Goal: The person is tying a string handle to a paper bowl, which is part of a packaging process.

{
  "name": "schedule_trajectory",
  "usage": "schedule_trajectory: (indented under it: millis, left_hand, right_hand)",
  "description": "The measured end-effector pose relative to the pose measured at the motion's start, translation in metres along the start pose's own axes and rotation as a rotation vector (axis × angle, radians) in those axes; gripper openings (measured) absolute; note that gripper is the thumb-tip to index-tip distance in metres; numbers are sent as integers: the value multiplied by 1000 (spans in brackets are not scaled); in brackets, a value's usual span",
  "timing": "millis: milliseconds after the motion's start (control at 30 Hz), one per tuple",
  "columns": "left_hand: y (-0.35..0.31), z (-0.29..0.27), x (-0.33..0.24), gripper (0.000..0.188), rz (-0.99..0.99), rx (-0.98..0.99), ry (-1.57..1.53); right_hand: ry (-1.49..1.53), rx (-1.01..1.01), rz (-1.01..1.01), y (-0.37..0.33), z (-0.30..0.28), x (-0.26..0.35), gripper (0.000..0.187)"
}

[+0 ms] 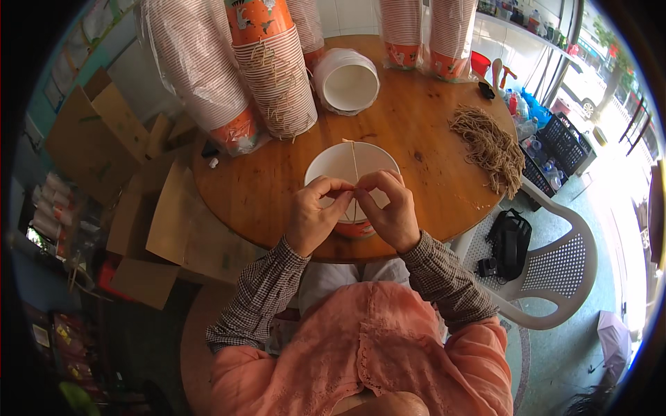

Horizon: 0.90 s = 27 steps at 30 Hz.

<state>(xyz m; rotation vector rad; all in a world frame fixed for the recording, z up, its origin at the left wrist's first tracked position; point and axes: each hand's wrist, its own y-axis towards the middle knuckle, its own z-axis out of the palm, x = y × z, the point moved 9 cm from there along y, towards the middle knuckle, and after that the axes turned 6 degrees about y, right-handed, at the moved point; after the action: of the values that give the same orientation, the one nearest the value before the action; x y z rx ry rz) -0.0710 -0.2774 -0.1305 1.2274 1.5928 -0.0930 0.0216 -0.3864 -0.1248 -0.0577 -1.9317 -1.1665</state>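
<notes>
A white-lined paper tub (326, 165) with an orange patterned outside stands at the near edge of the round wooden table. A thin tan string (354, 158) runs across its open mouth from the far rim toward me. Above the tub, my left hand (313, 211) and my right hand (392, 208) meet, thumbs and forefingers pinching the string at the middle. Whether it is knotted there is too small to tell. Beyond the tub, an unwrapped tub stack (277, 90) has loose strings hanging over its side.
Plastic-wrapped tub stacks (191, 69) stand at the back left, others (402, 35) at the back right. A wrapped tub (350, 87) lies on its side between. A bundle of strings (488, 147) rests on the right. Cardboard boxes (170, 215) flank the table; a white chair (555, 270) holds a black bag.
</notes>
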Motion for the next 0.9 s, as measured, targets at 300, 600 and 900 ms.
schedule_trajectory:
  millis: [300,600,900]
  left_hand:
    - [3,2,21,11,-124,116,-121]
    - [0,5,37,16,-417,322,-645]
    - [1,5,35,19,-419,284,-623]
  right_hand:
    - [-33,26,-6,0,2,-1,14]
    - [37,35,55,-4,8,-2,16]
    - [61,25,1,-2,4,3,22]
